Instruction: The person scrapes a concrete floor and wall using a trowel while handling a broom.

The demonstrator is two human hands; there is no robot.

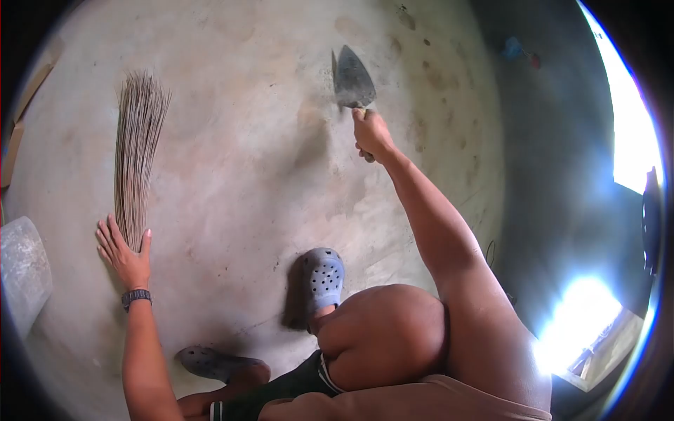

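My right hand (pixel 373 135) is wrapped round the handle of a trowel (pixel 354 78), its grey pointed blade aimed away from me. The blade is over the concrete floor, with a dark shadow along its left edge. On the left, a stick broom (pixel 138 154) of thin brown bristles lies on the floor, its splayed end pointing away. My left hand (pixel 126 254) rests at the broom's near end, fingers stretched out and thumb apart, with the bundle between thumb and fingers. A dark watch is on the left wrist.
The concrete floor (pixel 232 161) has stains and dark specks. A translucent plastic item (pixel 24 266) stands at the left edge, with cardboard (pixel 12 154) beyond it. A dark wall (pixel 547 140) rises on the right. My clog (pixel 325 279) is planted below the middle.
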